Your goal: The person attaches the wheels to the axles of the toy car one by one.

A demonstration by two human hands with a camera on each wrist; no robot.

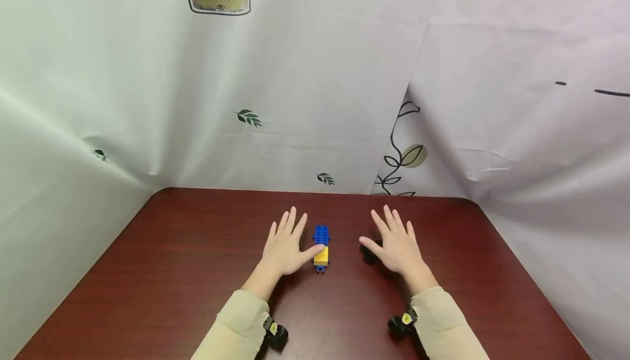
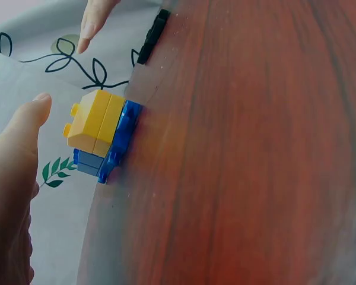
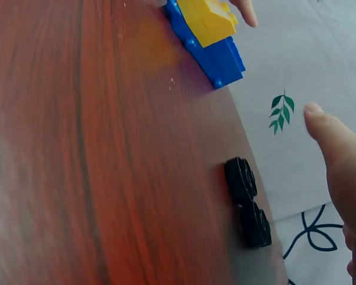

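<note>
A toy vehicle base of blue building blocks (image 1: pixel 322 234) stands on the table, with yellow blocks (image 2: pixel 96 123) on one end. My left hand (image 1: pixel 284 249) is just left of it, fingers straight and spread; the thumb overlaps the yellow part in the head view. To the right, my right hand (image 1: pixel 398 248) is spread the same way, holding nothing. Black toy wheels (image 3: pixel 241 178) lie on the table under the right hand's thumb side, partly hidden by that hand in the head view. In the right wrist view, the thumb is apart from the wheels.
The dark red wooden table (image 1: pixel 147 272) has rounded far corners. A pale cloth with printed leaves (image 1: pixel 315 75) hangs behind it and along both sides. Black wrist cameras (image 1: pixel 277 337) sit at both cuffs, low over the tabletop.
</note>
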